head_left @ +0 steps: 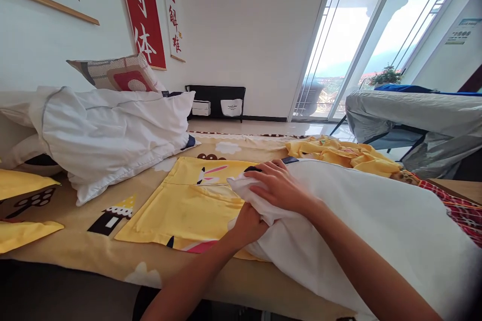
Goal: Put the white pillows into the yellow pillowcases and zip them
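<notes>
A large white pillow [361,210] stretches from the right side to the middle of the head view. Its near end is bunched between my two hands. My left hand [250,223] is closed round the lower fold, with most of its fingertips hidden in the white cloth. From above, my right hand [278,185] curls over the same end, fingers pressed onto the fabric. Just left of and beneath the bunched end lies a flat yellow pillowcase [161,208] with a pink and black print. I cannot tell whether any of the pillow is inside it.
Another white pillow [124,128] leans at the left, with a patterned cushion [116,72] behind it. Crumpled yellow cloth [346,153] lies at the far right of the tan printed bedspread [150,256]. A covered table [414,110] stands beyond, near glass doors.
</notes>
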Available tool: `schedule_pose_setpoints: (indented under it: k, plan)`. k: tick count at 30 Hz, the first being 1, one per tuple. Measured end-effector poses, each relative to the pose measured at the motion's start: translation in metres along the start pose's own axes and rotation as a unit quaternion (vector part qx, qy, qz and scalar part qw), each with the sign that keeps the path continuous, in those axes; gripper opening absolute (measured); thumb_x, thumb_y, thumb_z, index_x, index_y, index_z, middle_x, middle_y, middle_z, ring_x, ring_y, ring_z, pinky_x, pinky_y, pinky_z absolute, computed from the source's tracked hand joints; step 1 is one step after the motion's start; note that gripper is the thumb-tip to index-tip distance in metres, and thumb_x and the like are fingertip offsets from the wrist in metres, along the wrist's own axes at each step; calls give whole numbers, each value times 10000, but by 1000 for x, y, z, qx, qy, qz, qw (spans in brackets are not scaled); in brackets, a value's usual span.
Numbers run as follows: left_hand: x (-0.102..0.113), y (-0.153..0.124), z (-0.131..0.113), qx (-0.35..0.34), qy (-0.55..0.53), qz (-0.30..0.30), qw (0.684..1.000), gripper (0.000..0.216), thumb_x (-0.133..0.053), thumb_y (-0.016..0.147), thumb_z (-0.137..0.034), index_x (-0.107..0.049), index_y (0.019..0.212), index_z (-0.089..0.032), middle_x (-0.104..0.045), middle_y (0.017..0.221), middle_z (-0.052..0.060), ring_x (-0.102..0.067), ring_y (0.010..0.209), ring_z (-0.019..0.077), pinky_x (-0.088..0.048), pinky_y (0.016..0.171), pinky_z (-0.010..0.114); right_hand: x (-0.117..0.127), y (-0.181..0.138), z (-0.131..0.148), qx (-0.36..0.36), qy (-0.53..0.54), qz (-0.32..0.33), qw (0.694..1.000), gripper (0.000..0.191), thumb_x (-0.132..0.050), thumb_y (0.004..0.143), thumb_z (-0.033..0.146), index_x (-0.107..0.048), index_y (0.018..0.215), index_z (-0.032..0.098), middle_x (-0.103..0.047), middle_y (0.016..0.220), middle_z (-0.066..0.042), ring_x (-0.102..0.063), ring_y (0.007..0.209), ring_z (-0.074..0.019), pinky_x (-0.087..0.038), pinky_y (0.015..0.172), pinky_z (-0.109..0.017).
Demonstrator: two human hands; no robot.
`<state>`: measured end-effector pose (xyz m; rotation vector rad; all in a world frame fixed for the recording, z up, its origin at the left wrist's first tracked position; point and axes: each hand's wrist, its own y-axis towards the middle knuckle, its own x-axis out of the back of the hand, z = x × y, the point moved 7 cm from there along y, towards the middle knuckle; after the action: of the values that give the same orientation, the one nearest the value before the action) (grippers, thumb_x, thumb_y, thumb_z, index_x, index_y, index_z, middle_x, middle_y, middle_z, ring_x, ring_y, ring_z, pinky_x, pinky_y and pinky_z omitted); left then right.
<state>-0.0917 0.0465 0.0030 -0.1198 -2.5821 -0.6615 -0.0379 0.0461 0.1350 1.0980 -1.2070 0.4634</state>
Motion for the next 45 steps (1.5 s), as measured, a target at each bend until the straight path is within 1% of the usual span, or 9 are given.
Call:
schedule_pose_setpoints:
  k: [7,11,16,24,29,34,39,41,45]
  plan:
    - [25,-37,39,21,52,162,985,1077,-822,559,-535,-334,1473,-239,-413,1480,104,-388,1330,345,-303,1111,466,-15,-20,-26,-11,-27,-9,1000,366,-513,907,330,-598,1259,277,-580,1207,-111,-545,1039,-255,-318,958,-449]
    - [32,-52,64,46,23,110,993,882,-764,691,-431,-367,1456,-245,-469,1447,68,-449,1303,290,-349,1090,406,-8,-18,-36,-41,15,3,999,362,-540,876,314,-627,1226,285,-599,1177,-97,-556,1014,-242,-330,922,-418]
    - [20,-45,70,133,-35,-39,990,308,-683,720,-235,-673,1022,-172,-719,1020,47,-638,959,262,-485,837,343,-21,0,-3,3,46,78,996,338,-575,803,228,-696,1115,273,-654,935,-66,-567,892,-209,-333,839,-359]
    - [43,-72,99,264,32,-59,962,707,-712,696,-406,-422,1296,-172,-683,944,52,-626,788,209,-421,670,273,-78,9,-17,-17,58,136,989,329,-572,768,204,-727,1055,248,-693,906,-51,-586,903,-202,-341,822,-325]
    - [47,-82,97,212,101,67,970,250,-699,680,-259,-667,907,-159,-657,791,13,-568,715,170,-376,643,249,-83,17,-20,-13,50,135,989,321,-565,769,228,-731,1042,260,-693,916,-56,-588,907,-206,-333,813,-328]
    - [49,-71,79,131,58,-105,984,79,-615,789,-198,-676,760,-157,-597,691,13,-542,677,148,-421,649,254,-72,12,-17,-22,62,184,981,274,-550,725,209,-760,896,257,-697,827,-56,-584,880,-211,-326,811,-330]
    - [49,-63,21,-107,161,-252,948,151,-592,848,-192,-706,749,-204,-430,1393,103,-408,1275,296,-374,997,456,-48,1,-26,-57,65,196,977,245,-536,707,204,-754,802,263,-691,792,-40,-581,851,-202,-329,806,-329]
    - [42,-55,5,-171,191,-215,943,168,-569,863,-170,-698,759,-199,-288,1511,82,-286,1372,329,-305,1053,514,-45,-2,-29,-64,65,202,975,239,-541,698,200,-749,801,256,-693,794,-37,-584,852,-203,-335,802,-330]
    - [35,-41,3,-187,144,-120,964,142,-532,882,-148,-669,892,-185,-522,1274,132,-514,1168,237,-455,936,378,-46,-6,-29,-48,54,166,984,254,-537,713,195,-716,891,222,-687,824,-54,-585,874,-215,-346,835,-355]
